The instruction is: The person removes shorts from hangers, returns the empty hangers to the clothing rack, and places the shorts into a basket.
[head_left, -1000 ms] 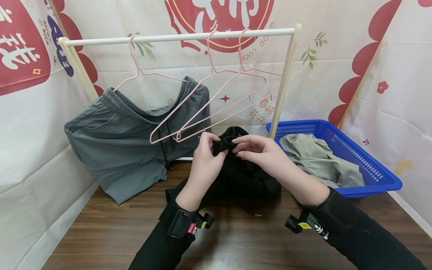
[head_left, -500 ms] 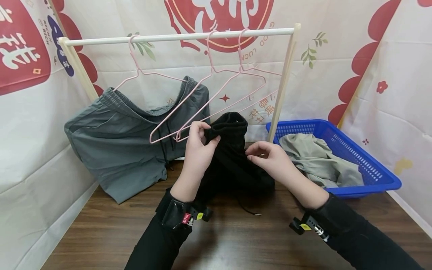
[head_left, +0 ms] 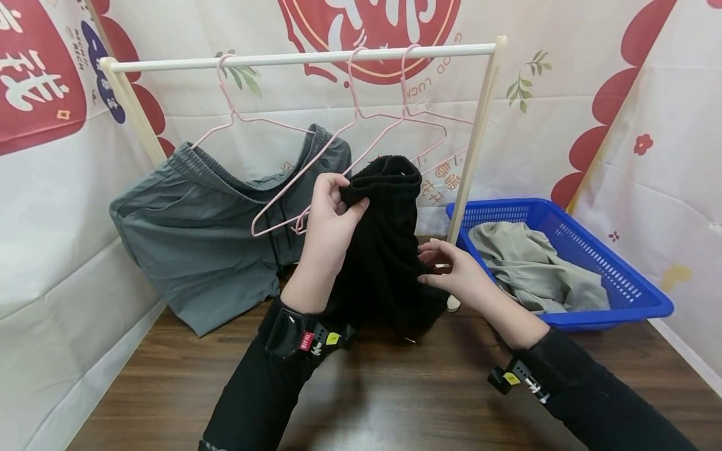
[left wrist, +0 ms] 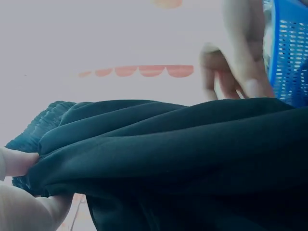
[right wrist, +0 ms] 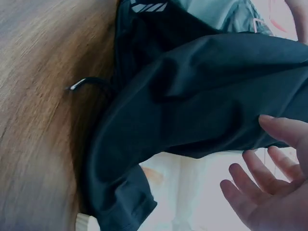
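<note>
"Where's the black cloth (head_left: 383, 244)?"

"Mid-view, gathered top toward twelve o'clock, the left hand (head_left: 329, 219) pinching its edge at eleven."

"And the right hand (head_left: 458, 270)?"

"At the cloth's three o'clock, fingers apart and holding nothing; whether the thumb touches, I can't tell."

"What's around it?"

"Grey shorts (head_left: 220, 244) hanging at nine, blue basket (head_left: 600, 254) farther out at three."
</note>
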A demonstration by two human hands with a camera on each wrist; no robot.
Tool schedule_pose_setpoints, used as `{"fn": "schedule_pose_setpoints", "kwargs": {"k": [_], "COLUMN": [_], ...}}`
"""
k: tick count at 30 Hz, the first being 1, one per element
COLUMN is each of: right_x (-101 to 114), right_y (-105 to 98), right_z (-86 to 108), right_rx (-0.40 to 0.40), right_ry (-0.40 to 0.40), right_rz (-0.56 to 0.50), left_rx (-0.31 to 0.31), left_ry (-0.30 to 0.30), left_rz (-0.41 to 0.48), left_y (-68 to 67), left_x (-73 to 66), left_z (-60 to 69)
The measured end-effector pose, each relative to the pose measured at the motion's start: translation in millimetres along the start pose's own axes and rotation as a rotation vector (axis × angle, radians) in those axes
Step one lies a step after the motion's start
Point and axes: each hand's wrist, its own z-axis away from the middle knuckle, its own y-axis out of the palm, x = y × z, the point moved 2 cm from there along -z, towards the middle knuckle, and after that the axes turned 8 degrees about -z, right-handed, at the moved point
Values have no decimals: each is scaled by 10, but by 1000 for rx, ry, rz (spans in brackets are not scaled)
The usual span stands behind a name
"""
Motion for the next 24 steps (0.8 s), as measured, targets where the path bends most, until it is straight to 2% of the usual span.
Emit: {"fn": "schedule_pose_setpoints", "kwargs": {"k": [6, 12, 15, 18, 24], "right_x": [-154, -226, -239, -244, -251], "right_y": [-57, -98, -104, -100, -113], "right_z": [-55, -112, -143, -165, -206], "right_rx": [71, 187, 246, 297, 345], "right_ry": [37, 15, 2, 25, 89], "right_rz": [-85, -177, -209, -236, -227], "left_rx": [31, 78, 104, 127, 111], "left_ry": [14, 44, 47, 51, 61], "left_rz": [78, 122, 173, 238, 309], "left_y": [47, 100, 124, 150, 178], "left_x": [-121, -258, -322, -388, -511], "left_z": [-58, -116, -146, -171, -187]}}
